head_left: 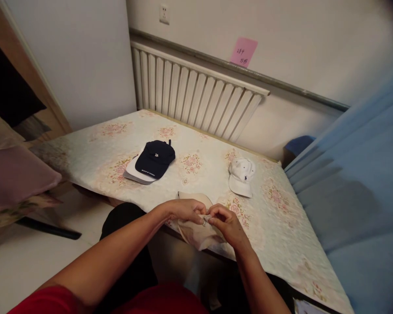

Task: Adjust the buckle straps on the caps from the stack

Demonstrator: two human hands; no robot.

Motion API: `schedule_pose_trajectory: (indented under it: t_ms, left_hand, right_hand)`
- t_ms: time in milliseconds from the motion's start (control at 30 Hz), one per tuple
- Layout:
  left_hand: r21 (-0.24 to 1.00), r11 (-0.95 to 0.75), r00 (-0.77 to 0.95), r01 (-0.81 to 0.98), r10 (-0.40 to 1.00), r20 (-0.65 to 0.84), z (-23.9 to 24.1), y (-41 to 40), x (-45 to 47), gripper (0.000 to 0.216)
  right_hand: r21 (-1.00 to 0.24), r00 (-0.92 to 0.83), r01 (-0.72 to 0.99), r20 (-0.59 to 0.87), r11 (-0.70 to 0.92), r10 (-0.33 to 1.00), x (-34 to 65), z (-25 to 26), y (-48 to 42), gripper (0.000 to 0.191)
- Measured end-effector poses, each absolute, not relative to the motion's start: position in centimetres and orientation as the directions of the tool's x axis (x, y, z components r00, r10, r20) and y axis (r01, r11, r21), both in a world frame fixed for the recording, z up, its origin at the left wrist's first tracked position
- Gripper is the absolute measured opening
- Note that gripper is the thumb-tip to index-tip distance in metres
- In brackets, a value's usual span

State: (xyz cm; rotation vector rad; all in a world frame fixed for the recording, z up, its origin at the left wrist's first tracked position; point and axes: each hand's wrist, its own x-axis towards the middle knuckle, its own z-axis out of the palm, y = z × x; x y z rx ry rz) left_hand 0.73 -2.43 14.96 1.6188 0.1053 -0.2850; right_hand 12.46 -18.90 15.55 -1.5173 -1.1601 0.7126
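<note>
A beige cap (196, 235) lies at the near edge of the table, its brim pointing away from me. My left hand (188, 209) is closed on the back of the cap, near a small metal buckle (205, 222) on its strap. My right hand (224, 220) pinches the strap just right of the buckle, thumb and forefinger together. The fingers partly hide the strap's end. To the left, a navy cap (155, 157) with small white lettering rests on top of a white cap (131, 168) and a grey brim. A white cap (241, 174) with a small dark emblem sits to the right.
The table wears a pale flowered cloth (209, 174). Behind it stand a white radiator (196, 87) and a wall with a pink note (244, 51). A blue curtain (356, 187) hangs along the right side. Draped fabric (16, 179) is at the left.
</note>
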Motion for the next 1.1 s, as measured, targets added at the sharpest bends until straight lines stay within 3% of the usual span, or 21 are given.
schedule_pose_trajectory:
  t_ms: [200,500,700,933,1100]
  left_hand:
    - [0.956,-0.056,0.953,0.288,-0.078,-0.291,14.6,-2.3,1.0,0.02]
    - [0.893,0.367,0.953,0.26,0.052,-0.299,13.9,-4.1,1.2,0.024]
    - [0.765,0.598,0.953,0.237,0.011,-0.303,13.3,-4.0,1.0,0.027]
    - [0.699,0.67,0.946,0.251,-0.017,-0.324,12.8,-4.2,1.1,0.028]
    - [0.68,0.688,0.93,0.252,0.021,-0.366,12.9,-4.6,1.3,0.032]
  right_hand:
    - [-0.953,0.314,0.302,0.134,0.035,0.94,12.5,15.6,-18.9,0.007]
    - [-0.926,0.287,0.375,0.162,0.045,0.944,12.9,16.2,-18.8,0.012]
    - [-0.873,0.321,0.485,0.243,0.062,0.915,12.5,16.3,-19.0,0.012]
    - [-0.746,0.358,0.665,0.355,0.031,0.864,11.7,16.1,-19.1,0.012]
    - [-0.487,0.266,0.872,0.552,0.047,0.791,11.3,15.5,-19.4,0.009]
